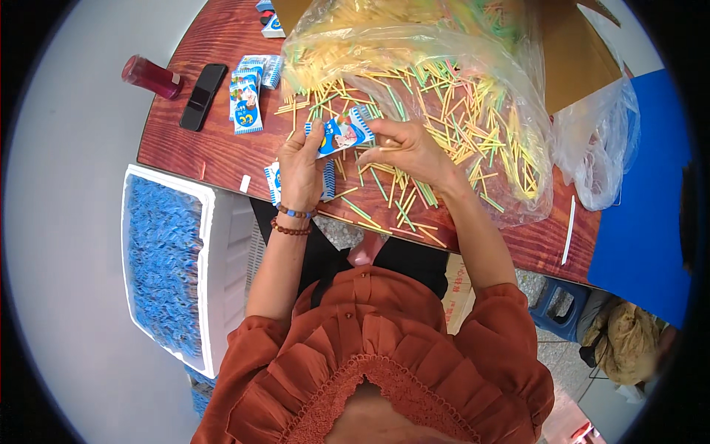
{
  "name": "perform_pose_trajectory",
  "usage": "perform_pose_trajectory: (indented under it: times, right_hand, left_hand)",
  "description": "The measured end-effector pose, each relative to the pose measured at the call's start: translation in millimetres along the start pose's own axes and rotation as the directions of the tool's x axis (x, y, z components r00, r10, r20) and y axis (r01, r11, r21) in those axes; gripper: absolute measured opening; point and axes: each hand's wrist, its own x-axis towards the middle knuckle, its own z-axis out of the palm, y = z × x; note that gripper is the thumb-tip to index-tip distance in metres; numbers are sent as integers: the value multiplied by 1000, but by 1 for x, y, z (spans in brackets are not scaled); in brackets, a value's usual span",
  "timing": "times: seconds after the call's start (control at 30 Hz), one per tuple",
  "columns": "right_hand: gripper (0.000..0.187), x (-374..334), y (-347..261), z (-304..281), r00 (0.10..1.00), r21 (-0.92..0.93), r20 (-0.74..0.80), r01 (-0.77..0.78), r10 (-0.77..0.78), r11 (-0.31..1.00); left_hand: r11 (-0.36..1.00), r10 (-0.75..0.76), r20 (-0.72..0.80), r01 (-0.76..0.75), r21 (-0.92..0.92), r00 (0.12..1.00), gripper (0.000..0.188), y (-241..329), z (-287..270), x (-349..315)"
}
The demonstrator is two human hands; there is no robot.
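Observation:
My left hand (299,166) pinches the left end of a small blue-and-white printed packet (345,133) between thumb and fingers. At the packet's right end are the curled thumb and fingers of my right hand (416,152), pinched against its striped edge. Whether a thin stick is also between these fingers is hard to make out. Under my left wrist, more blue-and-white packets (272,182) lie at the table's near edge. Thin yellow, green and pink sticks (377,181) are scattered beneath both hands.
A large clear plastic bag (444,44) spills sticks over the red-brown table (166,140). Left are a stack of packets (246,100), a black phone (203,96) and a red bottle (152,76). A white foam box (211,222) holds many blue packets. A cardboard box (580,55) stands right.

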Motion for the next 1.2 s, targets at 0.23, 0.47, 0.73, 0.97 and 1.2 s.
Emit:
perform_pose_trajectory:
  times: [0.23,0.47,0.73,0.97,1.2]
  right_hand:
    - [15,2,-2,-23,986,154,94,-155,141,976]
    - [35,77,39,-81,970,-689,-227,-224,88,689]
    - [36,144,30,-77,980,-809,-190,-129,-48,574]
    - [33,137,26,-36,977,-924,-175,-120,-123,364]
    - [44,139,39,-36,977,-927,-214,-202,-5,316]
  left_hand:
    - [979,89,-67,-75,191,994,26,-1,2,-5]
    - [963,120,-87,-95,254,989,32,2,-7,-7]
    - [992,62,-130,-47,113,990,26,15,-19,-12]
    - [997,54,-88,-49,53,995,26,5,-41,-9]
    - [999,47,-188,-47,1,981,27,18,-18,-14]
